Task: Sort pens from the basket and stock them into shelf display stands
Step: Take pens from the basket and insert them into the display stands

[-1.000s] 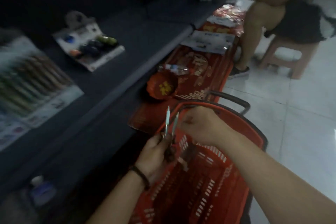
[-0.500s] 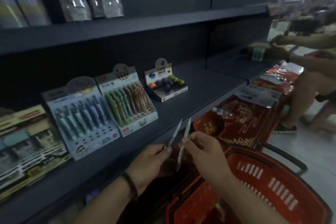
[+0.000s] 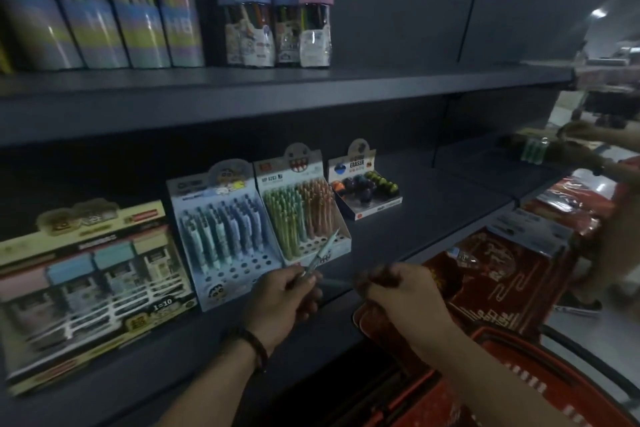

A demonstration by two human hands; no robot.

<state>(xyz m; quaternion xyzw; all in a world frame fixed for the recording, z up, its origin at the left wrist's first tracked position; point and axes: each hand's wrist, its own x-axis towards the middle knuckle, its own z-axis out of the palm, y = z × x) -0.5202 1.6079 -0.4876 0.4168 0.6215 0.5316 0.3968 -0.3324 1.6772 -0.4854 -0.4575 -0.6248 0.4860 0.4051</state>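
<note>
Pointing up-right, a pen (image 3: 320,255) is pinched in the left hand (image 3: 284,302); the right hand (image 3: 403,298) is curled, its contents unclear.

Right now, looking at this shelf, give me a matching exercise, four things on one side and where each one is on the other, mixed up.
1. eraser box
2. capped tubes
3. red basket
4. pale pen

a. upper shelf
b. in the left hand
c. right of the pen stands
d. bottom right, below the shelf

Pairs: 1-c, 2-a, 3-d, 4-b
</note>
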